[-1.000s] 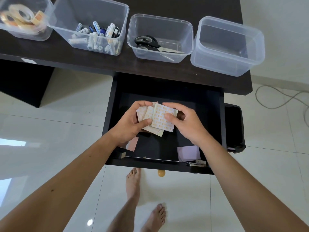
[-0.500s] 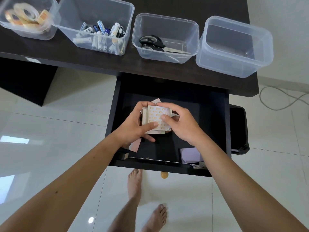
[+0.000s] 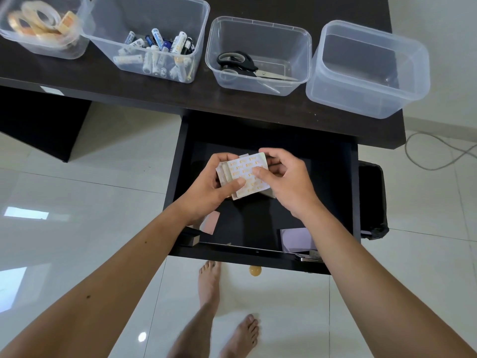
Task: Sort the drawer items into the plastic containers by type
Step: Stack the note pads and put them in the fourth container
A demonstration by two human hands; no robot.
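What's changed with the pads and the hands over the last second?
Both hands, left and right, have squared the fanned sticky-note pads into a tighter stack above the drawer; the grip has not been let go. The pink pad and lilac pad lie where they did, and the four containers are unchanged, the rightmost one still empty.

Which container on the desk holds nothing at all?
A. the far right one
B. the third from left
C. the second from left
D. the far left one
A: the far right container shows only its bare bottom, while the others hold tape rolls, batteries and scissors.
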